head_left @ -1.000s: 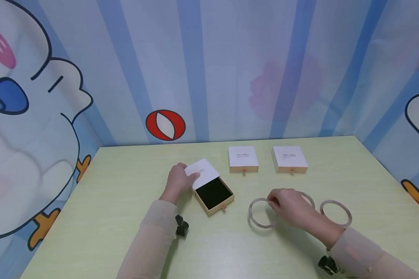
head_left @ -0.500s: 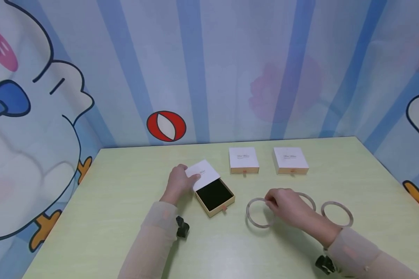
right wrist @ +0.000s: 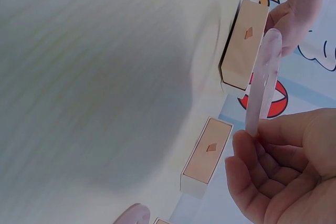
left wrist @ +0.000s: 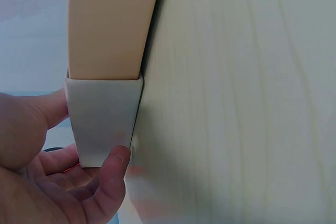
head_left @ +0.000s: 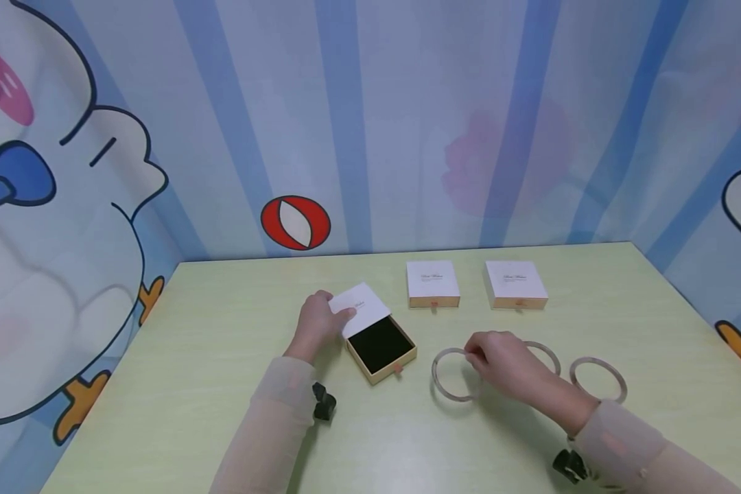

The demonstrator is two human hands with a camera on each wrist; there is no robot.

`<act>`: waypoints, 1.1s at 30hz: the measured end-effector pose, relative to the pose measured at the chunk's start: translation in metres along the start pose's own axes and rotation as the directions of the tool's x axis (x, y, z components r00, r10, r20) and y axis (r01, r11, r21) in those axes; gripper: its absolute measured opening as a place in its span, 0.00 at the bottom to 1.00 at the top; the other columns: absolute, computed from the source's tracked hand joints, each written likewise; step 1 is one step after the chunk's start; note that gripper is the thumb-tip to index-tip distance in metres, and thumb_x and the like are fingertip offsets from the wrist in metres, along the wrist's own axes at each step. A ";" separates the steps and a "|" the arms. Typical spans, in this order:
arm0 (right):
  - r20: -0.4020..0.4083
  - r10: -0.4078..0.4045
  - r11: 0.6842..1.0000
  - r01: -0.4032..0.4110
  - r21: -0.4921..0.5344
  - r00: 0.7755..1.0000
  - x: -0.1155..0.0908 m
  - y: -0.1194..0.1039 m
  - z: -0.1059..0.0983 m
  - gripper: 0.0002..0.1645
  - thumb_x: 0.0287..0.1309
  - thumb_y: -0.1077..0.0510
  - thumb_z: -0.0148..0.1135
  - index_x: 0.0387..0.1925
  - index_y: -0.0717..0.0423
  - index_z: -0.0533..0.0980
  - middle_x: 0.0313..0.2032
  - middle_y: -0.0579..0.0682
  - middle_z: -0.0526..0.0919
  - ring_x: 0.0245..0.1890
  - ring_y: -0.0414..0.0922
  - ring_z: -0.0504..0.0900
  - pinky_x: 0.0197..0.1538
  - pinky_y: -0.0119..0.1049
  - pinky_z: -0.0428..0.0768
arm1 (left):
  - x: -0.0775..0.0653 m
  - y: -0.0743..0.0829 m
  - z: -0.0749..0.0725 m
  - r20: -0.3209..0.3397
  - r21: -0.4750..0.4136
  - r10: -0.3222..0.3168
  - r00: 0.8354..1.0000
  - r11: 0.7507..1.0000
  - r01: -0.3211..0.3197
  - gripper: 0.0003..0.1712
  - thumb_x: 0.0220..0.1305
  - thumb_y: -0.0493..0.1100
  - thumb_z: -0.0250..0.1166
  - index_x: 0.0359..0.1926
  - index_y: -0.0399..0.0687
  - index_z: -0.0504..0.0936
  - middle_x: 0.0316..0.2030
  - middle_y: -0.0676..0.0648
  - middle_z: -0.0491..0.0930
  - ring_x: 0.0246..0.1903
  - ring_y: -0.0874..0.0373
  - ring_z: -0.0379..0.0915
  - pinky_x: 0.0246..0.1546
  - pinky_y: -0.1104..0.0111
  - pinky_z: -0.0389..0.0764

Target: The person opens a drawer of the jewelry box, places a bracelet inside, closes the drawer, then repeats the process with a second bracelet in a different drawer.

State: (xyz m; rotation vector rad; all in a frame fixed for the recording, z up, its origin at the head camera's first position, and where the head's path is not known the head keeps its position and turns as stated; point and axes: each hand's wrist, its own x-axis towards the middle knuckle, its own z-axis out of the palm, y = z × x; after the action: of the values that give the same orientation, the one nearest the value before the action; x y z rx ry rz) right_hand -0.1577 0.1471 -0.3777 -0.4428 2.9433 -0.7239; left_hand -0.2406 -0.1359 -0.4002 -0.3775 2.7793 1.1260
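My left hand [head_left: 318, 324] grips the white sleeve [head_left: 361, 306] of a small gift box, thumb on top. The box's drawer [head_left: 379, 346], lined in black, is pulled partly out toward me and holds nothing visible. In the left wrist view, the thumb and fingers wrap the end of the sleeve [left wrist: 102, 119]. Between thumb and fingertips my right hand [head_left: 509, 365] pinches a pale translucent bangle [head_left: 435, 374], raised above the table to the right of the box. The right wrist view shows that bangle [right wrist: 257, 95] edge-on.
A second bangle [head_left: 551, 353] lies partly hidden behind my right hand, and a third bangle [head_left: 597, 360] lies farther right. Two closed white boxes, a left box [head_left: 432, 280] and a right box [head_left: 516, 280], stand toward the back of the table [head_left: 234, 295]. A printed curtain [head_left: 401, 137] hangs behind.
My right hand has moved slightly left with the bangle, nearer the open box. The left hand and its box stay practically still.
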 end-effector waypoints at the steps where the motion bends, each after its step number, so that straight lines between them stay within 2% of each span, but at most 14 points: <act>1: 0.000 -0.005 1.000 0.005 0.000 1.000 0.000 0.000 0.000 0.06 0.56 0.65 0.63 0.36 0.63 0.81 0.29 0.50 0.82 0.27 0.41 0.74 0.31 0.32 0.76 | 0.000 0.000 0.000 -0.001 0.001 0.001 1.000 1.000 -0.001 0.34 0.62 0.50 0.64 0.63 0.36 0.65 0.59 0.38 0.70 0.53 0.47 0.65 0.61 0.55 0.69; 33: 0.003 -0.011 1.000 0.011 -0.007 1.000 0.008 -0.010 0.005 0.06 0.57 0.64 0.62 0.35 0.62 0.82 0.30 0.51 0.83 0.27 0.41 0.75 0.31 0.32 0.77 | 0.000 0.001 -0.001 0.009 0.007 -0.002 1.000 1.000 0.002 0.35 0.62 0.51 0.63 0.64 0.37 0.65 0.60 0.38 0.69 0.54 0.47 0.65 0.62 0.54 0.68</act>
State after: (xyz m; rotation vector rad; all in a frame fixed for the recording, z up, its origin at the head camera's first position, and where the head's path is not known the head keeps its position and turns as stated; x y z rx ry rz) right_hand -0.1623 0.1340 -0.3771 -0.4612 2.9441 -0.7138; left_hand -0.2407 -0.1358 -0.3987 -0.3732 2.7735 1.1141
